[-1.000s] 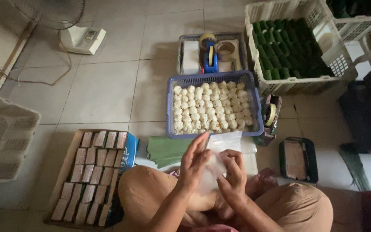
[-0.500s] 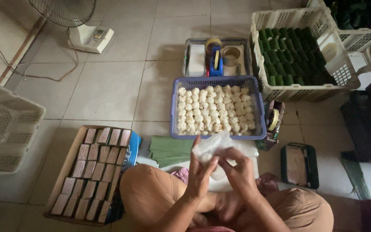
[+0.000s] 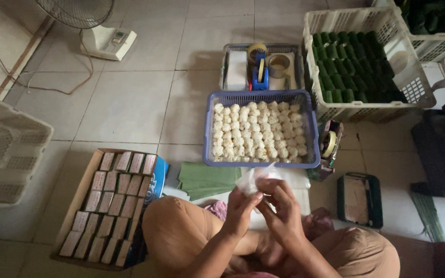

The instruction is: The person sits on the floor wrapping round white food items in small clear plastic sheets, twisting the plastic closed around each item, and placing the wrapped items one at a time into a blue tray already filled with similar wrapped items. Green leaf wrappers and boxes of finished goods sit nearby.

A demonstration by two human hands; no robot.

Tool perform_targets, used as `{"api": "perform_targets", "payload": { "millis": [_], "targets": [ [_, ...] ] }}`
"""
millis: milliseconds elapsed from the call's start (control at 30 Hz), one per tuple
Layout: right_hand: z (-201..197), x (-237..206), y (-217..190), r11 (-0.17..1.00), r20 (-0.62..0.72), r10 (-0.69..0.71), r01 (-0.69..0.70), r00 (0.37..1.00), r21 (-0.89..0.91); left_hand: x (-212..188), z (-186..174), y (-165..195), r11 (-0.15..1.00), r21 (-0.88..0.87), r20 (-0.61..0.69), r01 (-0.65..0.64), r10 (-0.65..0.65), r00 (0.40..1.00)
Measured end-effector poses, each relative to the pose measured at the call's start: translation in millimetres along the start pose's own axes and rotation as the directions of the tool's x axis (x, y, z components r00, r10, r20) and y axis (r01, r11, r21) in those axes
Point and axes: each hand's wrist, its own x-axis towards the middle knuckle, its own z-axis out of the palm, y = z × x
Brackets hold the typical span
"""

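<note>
I sit cross-legged on a tiled floor. My left hand (image 3: 241, 207) and my right hand (image 3: 280, 202) meet above my lap, both pinching a small clear plastic bag (image 3: 252, 177) that sticks up between the fingertips. Just beyond them stands a blue plastic basket (image 3: 208, 139) filled with several rows of small pale round dumplings (image 3: 257, 131). A stack of green leaf sheets (image 3: 205, 178) lies on the floor to the left of my hands.
A cardboard box (image 3: 75, 206) of several wrapped brown packets sits at my left. A white crate (image 3: 366, 108) holds green leaf-wrapped rolls at the upper right. A tray with a blue tape dispenser (image 3: 260, 76), another tape dispenser (image 3: 329, 145), a fan base (image 3: 108, 42) and an empty white crate (image 3: 3, 149) stand around.
My hands have stayed together over my lap, working the clear bag, which has gone from spread out to bunched at my fingertips. The view has shifted slightly.
</note>
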Motion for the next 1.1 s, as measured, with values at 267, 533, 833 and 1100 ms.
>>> {"api": "perform_targets", "payload": {
  "millis": [267,533,833,1100],
  "targets": [
    [5.3,7.4,1.8,0.975,-0.215,-0.097,0.050,0.972,-0.215,8.9,1.6,-11.8,0.977,-0.183,-0.195,0.109,-0.145,0.970],
    [6.3,-2.3,21.7,0.860,-0.047,-0.393,0.349,0.918,-0.372,0.1,-16.1,-56.3,0.738,-0.665,-0.193,0.111,-0.313,0.930],
    [17.7,-7.2,74.3,0.928,-0.077,0.074,-0.097,0.994,-0.359,3.6,-25.2,-68.2,0.639,-0.736,-0.124,0.221,-0.449,0.885],
    [-5.6,-11.5,169.7,0.692,0.068,0.577,-0.531,0.814,0.489,7.3,-70.9,-100.7,0.718,-0.472,-0.129,0.511,-0.630,0.766]
  ]
}}
